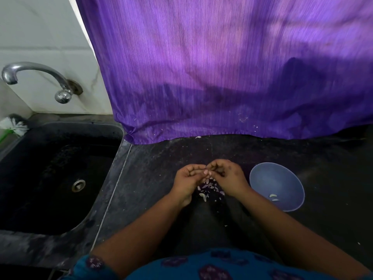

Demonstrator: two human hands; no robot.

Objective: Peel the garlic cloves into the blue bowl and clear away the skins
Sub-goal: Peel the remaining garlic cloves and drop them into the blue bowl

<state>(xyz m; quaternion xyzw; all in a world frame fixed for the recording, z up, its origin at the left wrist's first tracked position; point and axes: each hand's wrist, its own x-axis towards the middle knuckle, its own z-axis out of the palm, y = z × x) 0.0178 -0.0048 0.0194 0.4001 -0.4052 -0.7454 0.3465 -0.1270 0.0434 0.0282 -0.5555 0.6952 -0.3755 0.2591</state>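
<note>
A purple curtain [222, 67] hung behind the dark counter [161, 158], with a black sink [50, 168] and a tap [36, 77] at the left. The blue bowl [262, 174] stood on the counter just right of the hands and held two peeled cloves [273, 197]. The left hand [186, 178] and the right hand [228, 176] met fingertip to fingertip, each grip curled and pinching a small clove [206, 172], mostly hidden. Skins [210, 188] lay on the counter under the hands.

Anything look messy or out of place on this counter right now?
Only garlic skins piled loose on the counter under the hands, plus stray flecks near the purple curtain. The blue bowl sits upright, two cloves inside.
</note>
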